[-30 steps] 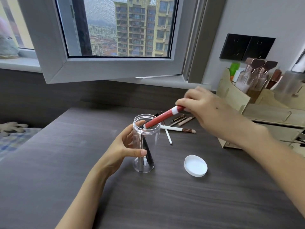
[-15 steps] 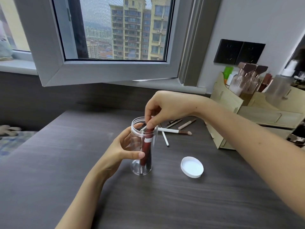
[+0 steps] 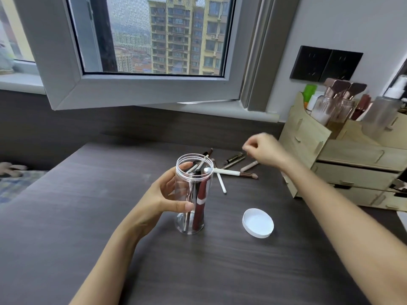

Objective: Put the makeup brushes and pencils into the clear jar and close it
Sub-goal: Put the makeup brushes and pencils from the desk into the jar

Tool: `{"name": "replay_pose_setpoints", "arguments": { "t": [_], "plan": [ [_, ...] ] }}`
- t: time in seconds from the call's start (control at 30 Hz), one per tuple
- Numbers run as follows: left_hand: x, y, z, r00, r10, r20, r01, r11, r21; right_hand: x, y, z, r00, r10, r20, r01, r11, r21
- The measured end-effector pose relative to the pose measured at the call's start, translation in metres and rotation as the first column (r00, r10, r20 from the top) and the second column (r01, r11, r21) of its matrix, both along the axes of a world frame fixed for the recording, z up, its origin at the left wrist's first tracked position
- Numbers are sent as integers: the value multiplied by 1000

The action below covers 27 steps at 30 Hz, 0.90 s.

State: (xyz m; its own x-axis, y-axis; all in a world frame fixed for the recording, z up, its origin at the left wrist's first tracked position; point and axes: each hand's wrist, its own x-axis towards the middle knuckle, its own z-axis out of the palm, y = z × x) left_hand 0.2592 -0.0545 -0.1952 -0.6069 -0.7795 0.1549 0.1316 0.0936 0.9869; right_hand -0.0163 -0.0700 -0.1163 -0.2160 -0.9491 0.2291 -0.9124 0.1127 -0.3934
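Note:
The clear jar [image 3: 187, 223] stands upright on the dark desk, lid off, with my left hand [image 3: 164, 200] wrapped around its left side. Inside it stand a red pencil-like stick [image 3: 200, 208], a black one and a thin white-handled brush. My right hand [image 3: 263, 150] hovers beyond the jar above the loose pile, fingers curled with nothing in them. Several brushes and pencils [image 3: 234, 172] lie on the desk behind the jar, among them a white-handled brush. The white lid [image 3: 258, 223] lies upside down to the jar's right.
A wooden drawer organiser [image 3: 352, 164] with bottles stands at the right, close to my right forearm. An open window sash [image 3: 141, 91] juts over the desk's far edge. A bed with a plaid cover [image 3: 15, 183] is at the left.
My right hand let the red stick drop into the jar, then pulled up and moved right toward the loose brushes. My left hand has kept hold of the jar.

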Motion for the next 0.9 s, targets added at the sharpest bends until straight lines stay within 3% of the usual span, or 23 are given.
{"name": "replay_pose_setpoints", "arguments": {
  "t": [0.13, 0.23, 0.5, 0.63, 0.7, 0.77, 0.83, 0.9],
  "plan": [
    [0, -1, -1, 1000, 0, -10, 1, 1000, 12, -33, -20, -51, 920, -60, -388, 177, 946, 273],
    [0, -1, -1, 1000, 3, 0, -3, 1000, 12, -47, -27, -70, 817, -14, -576, 210, 938, 275],
    [-2, -4, -4, 1000, 5, 11, -5, 1000, 6, -55, -40, -89, 580, 47, -813, 178, 967, 183],
    [-1, -3, -3, 1000, 5, 16, -5, 1000, 1, -61, -44, -93, 610, 42, -792, 229, 947, 227],
    [-1, -3, -3, 1000, 6, 26, -6, 1000, -3, -65, -42, -93, 619, 19, -785, 216, 957, 193],
    [-1, -3, -2, 1000, 9, 27, -9, 1000, -5, -66, -37, -88, 688, -66, -722, 197, 976, 98],
    [-1, -2, -2, 1000, 11, 29, -10, 1000, -7, -66, -29, -79, 859, -185, -477, 152, 983, -107],
    [-1, -2, -2, 1000, 13, 27, -13, 1000, -8, -53, -9, -60, 985, -153, -85, 122, 948, -293]
  ]
}}
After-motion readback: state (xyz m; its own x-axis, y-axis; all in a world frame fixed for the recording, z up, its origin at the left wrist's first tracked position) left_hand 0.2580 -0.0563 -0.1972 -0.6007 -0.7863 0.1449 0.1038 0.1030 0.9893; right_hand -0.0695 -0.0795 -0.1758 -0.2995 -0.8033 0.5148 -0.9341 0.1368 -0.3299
